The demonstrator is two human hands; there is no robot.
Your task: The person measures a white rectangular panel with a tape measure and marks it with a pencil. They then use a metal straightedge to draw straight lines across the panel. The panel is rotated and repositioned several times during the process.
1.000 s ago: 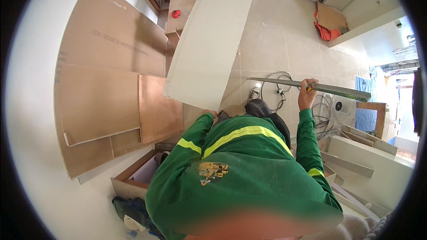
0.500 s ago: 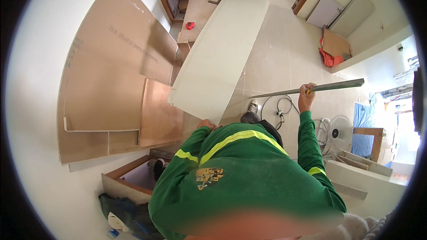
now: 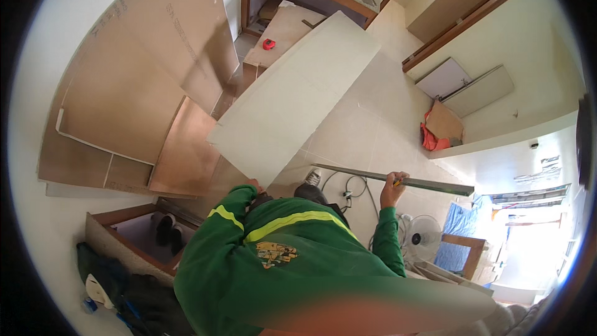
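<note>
A long off-white board (image 3: 292,99) lies slantwise ahead of me, its far part over a low bench. My left hand (image 3: 255,185) is closed at the board's near end, its fingertips partly hidden. Out to the right, my right hand (image 3: 392,190) grips a long, straight metal bar (image 3: 435,185), held above the floor and apart from the board. A small yellow tool (image 3: 398,182), too small to name, shows in that same hand.
Large brown panels (image 3: 124,87) lean on the left wall. A red tape measure (image 3: 268,44) rests on the low bench (image 3: 273,50). Cables (image 3: 349,194) lie on the floor near my foot, beside a white fan (image 3: 424,233). An open wooden box (image 3: 143,236) stands at lower left.
My view has swung, so the bar, fan and panels sit further left in the picture. Both hands keep their holds. The board looks to be in the same place on the bench.
</note>
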